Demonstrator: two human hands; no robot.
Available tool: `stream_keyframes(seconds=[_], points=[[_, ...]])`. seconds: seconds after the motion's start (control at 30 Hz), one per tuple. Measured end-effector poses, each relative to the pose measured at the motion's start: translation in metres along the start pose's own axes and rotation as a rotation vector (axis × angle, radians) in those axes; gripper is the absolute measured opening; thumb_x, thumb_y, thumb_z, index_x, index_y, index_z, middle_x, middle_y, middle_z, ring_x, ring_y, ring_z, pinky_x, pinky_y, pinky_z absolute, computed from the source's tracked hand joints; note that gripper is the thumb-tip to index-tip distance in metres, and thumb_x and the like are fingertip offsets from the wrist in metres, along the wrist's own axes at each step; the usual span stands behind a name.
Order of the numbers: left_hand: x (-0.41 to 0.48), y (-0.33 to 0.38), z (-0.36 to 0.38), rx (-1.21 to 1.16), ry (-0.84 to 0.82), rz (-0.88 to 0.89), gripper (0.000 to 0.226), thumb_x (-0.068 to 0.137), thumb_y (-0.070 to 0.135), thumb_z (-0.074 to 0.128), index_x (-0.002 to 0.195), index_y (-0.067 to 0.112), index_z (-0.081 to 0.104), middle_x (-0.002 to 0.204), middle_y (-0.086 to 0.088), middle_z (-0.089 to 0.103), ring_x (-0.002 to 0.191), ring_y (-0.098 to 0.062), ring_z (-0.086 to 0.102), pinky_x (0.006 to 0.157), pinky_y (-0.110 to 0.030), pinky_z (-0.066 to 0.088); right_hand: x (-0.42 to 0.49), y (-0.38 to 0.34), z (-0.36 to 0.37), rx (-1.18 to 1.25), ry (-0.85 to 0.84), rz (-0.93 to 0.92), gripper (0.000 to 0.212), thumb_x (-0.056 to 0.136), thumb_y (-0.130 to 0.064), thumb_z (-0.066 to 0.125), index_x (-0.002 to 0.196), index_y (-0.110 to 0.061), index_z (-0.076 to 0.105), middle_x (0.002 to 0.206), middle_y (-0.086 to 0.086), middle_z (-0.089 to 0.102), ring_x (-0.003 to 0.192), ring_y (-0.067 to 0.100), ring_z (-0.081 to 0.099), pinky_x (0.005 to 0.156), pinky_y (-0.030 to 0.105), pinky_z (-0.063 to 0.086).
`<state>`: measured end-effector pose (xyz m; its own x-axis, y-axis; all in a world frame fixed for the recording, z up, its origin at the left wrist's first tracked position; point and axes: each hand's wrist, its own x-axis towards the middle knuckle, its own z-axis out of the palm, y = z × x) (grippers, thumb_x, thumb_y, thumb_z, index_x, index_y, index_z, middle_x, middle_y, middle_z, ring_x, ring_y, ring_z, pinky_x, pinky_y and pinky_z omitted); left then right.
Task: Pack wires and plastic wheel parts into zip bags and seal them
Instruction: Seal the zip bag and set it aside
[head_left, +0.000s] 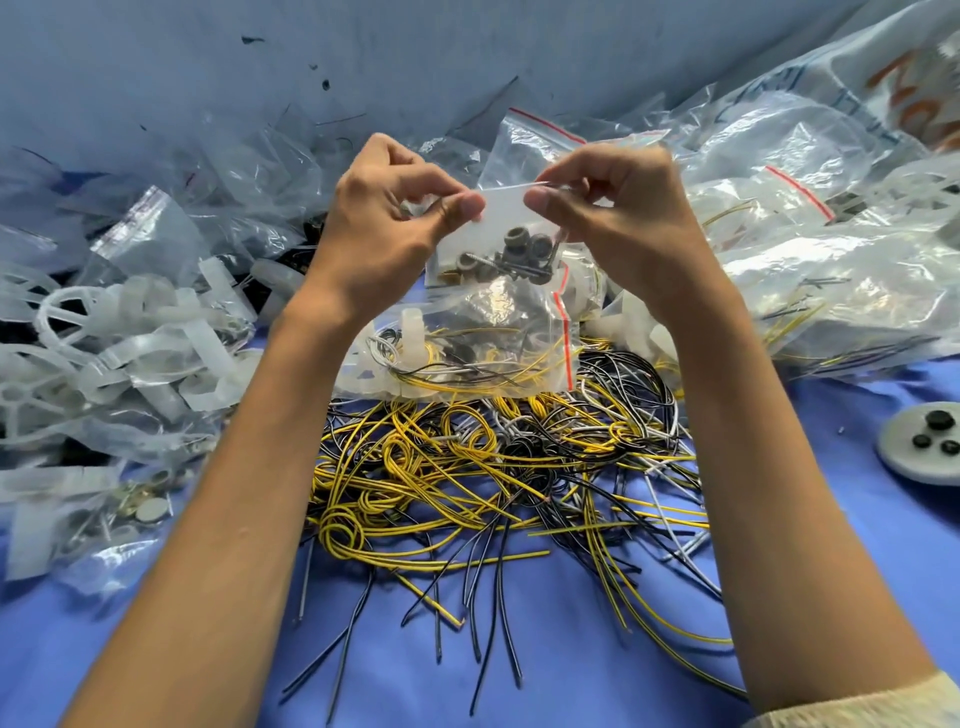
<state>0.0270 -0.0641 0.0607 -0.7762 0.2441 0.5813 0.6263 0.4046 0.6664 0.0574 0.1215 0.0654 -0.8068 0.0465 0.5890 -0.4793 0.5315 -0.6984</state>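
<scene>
Both my hands hold a small clear zip bag up over the table. My left hand pinches its top edge at the left, my right hand pinches it at the right. Grey rings, screws and small brass bits lie in the bag's bottom. Below it lies a larger zip bag with a red strip, holding yellow and black wires and a white plastic piece. A loose heap of yellow, black and white wires spreads on the blue cloth. White plastic wheel parts are piled at the left.
Filled and empty zip bags are heaped at the right and along the back. A grey round disc with black buttons sits at the right edge. Small metal discs in a bag lie at the left. A blue wall rises behind.
</scene>
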Motion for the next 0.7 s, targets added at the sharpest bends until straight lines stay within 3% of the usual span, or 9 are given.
stream_keyframes(seconds=[0.1,0.2,0.3,0.37,0.47,0.57,0.7], points=[[-0.001,0.005,0.004,-0.090,0.024,0.043,0.013,0.088,0.033,0.063,0.086,0.020,0.067,0.094,0.004,0.046,0.093,-0.009,0.052,0.076,-0.021,0.049,-0.001,-0.003,-0.001,0.062,-0.035,0.030,0.005,0.084,-0.018,0.070,0.083,-0.016,0.066,0.071,0.015,0.051,0.066,0.018,0.050,0.063,0.030,0.056],[-0.002,0.010,0.007,-0.240,0.075,0.069,0.013,0.090,0.026,0.061,0.079,0.024,0.056,0.086,-0.002,0.054,0.077,-0.004,0.053,0.066,-0.015,0.043,-0.004,-0.006,-0.002,0.138,-0.115,0.087,0.008,0.088,-0.023,0.066,0.085,-0.016,0.064,0.069,0.005,0.046,0.070,0.012,0.050,0.067,0.023,0.056],[-0.003,0.014,0.008,-0.344,0.123,0.084,0.014,0.092,0.022,0.060,0.079,0.021,0.054,0.067,0.014,0.054,0.060,0.001,0.051,0.056,-0.020,0.045,-0.007,-0.005,-0.004,0.162,-0.280,0.121,0.007,0.086,-0.027,0.067,0.088,-0.021,0.063,0.072,-0.009,0.061,0.074,0.004,0.057,0.073,0.020,0.051],[-0.003,0.015,0.009,-0.392,0.186,0.091,0.015,0.092,0.020,0.059,0.078,0.020,0.054,0.066,0.012,0.052,0.059,-0.002,0.050,0.058,-0.021,0.043,-0.009,-0.006,-0.003,0.189,-0.374,0.124,0.010,0.082,-0.026,0.070,0.090,-0.027,0.063,0.080,-0.017,0.068,0.081,0.000,0.063,0.078,0.016,0.048],[-0.003,0.020,0.013,-0.475,0.244,0.060,0.014,0.092,0.017,0.058,0.079,0.017,0.052,0.070,0.000,0.048,0.060,-0.009,0.054,0.060,-0.026,0.044,-0.011,-0.011,0.000,0.232,-0.484,0.132,0.024,0.084,-0.021,0.068,0.107,-0.018,0.062,0.103,-0.002,0.070,0.097,0.014,0.064,0.091,0.028,0.048],[-0.003,0.023,0.017,-0.523,0.269,-0.002,0.013,0.092,0.017,0.058,0.081,0.017,0.051,0.073,-0.005,0.047,0.061,-0.017,0.057,0.063,-0.034,0.046,-0.011,-0.015,0.005,0.230,-0.518,0.170,0.019,0.088,-0.014,0.064,0.106,-0.010,0.060,0.094,0.007,0.070,0.089,0.016,0.066,0.091,0.043,0.049],[-0.003,0.025,0.020,-0.561,0.196,-0.129,0.011,0.092,0.027,0.058,0.093,0.022,0.049,0.086,-0.003,0.053,0.081,-0.020,0.057,0.080,-0.045,0.050,-0.012,-0.014,0.005,0.248,-0.475,0.195,0.021,0.092,-0.008,0.057,0.109,0.004,0.060,0.091,0.012,0.069,0.083,0.019,0.069,0.091,0.043,0.051]])
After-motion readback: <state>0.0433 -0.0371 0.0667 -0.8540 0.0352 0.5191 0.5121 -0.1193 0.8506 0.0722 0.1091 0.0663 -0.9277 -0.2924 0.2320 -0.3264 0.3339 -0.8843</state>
